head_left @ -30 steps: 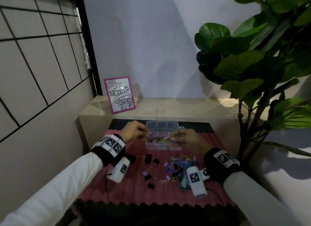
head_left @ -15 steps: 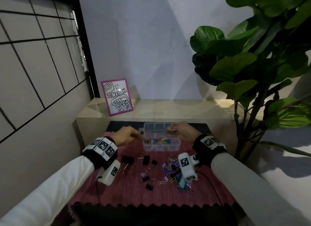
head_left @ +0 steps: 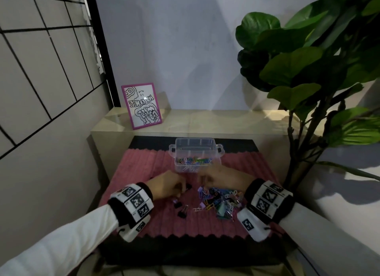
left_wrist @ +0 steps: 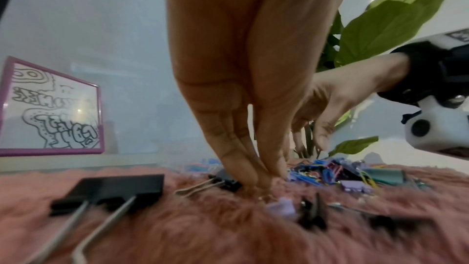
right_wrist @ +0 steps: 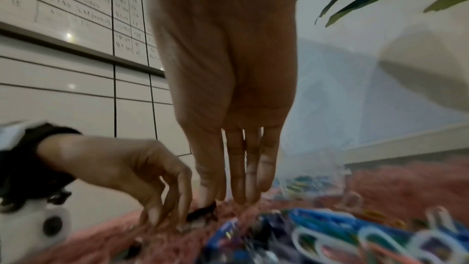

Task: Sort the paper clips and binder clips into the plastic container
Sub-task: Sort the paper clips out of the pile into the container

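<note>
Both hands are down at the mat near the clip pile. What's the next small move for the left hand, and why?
Probably close the left hand's fingertips on the small black binder clip they touch and lift it toward the plastic container. The fingers are bunched down on the pink mat beside that clip, and the container seems to hold only paper clips so far.

Clip heap [head_left: 221,202] beside bare mat [head_left: 144,164]

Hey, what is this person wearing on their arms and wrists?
Both arms are in white long sleeves. Each wrist has a black band carrying white blocks printed with black square code markers. A small white camera with its own marker hangs under each wrist, a thin dark cable trailing from it. The hands are bare.
</note>
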Demonstrator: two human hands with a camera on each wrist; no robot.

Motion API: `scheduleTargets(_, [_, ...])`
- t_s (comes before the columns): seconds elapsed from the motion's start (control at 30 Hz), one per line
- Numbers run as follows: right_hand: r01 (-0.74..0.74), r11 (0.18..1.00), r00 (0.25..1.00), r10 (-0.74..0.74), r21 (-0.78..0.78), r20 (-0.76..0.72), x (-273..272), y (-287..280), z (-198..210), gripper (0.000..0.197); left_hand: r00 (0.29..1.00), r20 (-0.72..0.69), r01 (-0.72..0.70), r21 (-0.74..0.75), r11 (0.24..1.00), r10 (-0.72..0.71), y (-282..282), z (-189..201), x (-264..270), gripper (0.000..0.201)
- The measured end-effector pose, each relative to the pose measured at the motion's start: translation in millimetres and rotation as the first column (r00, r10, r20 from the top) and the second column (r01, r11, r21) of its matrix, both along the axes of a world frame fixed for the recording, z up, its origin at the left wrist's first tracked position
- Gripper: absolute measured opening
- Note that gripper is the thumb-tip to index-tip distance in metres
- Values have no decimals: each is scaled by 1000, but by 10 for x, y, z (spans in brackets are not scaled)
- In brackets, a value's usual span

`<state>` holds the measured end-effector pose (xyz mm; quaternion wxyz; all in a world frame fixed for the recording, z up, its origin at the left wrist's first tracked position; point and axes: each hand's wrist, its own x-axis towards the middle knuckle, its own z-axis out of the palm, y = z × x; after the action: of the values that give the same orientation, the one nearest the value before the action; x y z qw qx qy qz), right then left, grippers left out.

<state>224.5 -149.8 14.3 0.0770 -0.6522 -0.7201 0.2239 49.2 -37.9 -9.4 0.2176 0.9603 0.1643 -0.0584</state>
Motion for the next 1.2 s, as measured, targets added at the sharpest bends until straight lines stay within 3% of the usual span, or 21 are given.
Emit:
scheduleTargets(0.1, [-5,998,998,8,-57,58,-13,-4,-123,29,998,58,-24,125,992,17,-106,17,135,33])
scheduleTargets(0.17, [-23,1000,990,25,-16,138,-69,11,-173,29,1000,-4,-24,222,975,26,-95,8,247,42])
scheduleTargets(0.33, [-44,998,981,33,54,189,-117,19,-214,17,988,-155,48,183,982,-19,8,74,319,42])
scheduleTargets(0.4, [-15,999,992,10,40,127,-56,11,-222,16,978,-210,39,159,987,-5,50,96,290,40])
scheduleTargets(0.47, [58,998,998,-57,35,-31,12,4,-246,16,967,-252,6,156,988,34,100,83,235,38])
scheduleTargets(0.53, [154,987,972,-142,49,-189,71,-2,-264,21,967,-248,-29,146,989,65,148,69,184,38])
scheduleTargets(0.6, [208,975,950,-183,75,-255,104,-17,-276,29,970,-231,-44,117,992,70,176,60,164,33])
scheduleTargets(0.73, [71,973,997,-62,217,-48,86,-89,-240,24,968,-240,-46,91,995,67,188,74,194,32])
scheduleTargets(0.8, [-18,990,999,14,138,29,24,-121,-193,20,980,-193,-40,94,995,58,164,96,218,37])
scheduleTargets(0.87, [-61,998,984,55,28,168,-29,-120,-189,25,996,-82,-7,139,990,18,69,122,265,30])
scheduleTargets(0.93, [-64,998,973,57,22,225,-61,-104,-228,25,999,2,35,126,991,-36,-68,106,340,23])
scheduleTargets(1.1, [-15,997,984,2,75,178,-64,-75,-246,16,997,-74,4,-55,998,-8,-308,-4,422,49])
scheduleTargets(1.2, [135,984,990,-129,112,-64,67,-105,-217,14,995,-98,-24,-112,993,13,-389,-35,371,64])
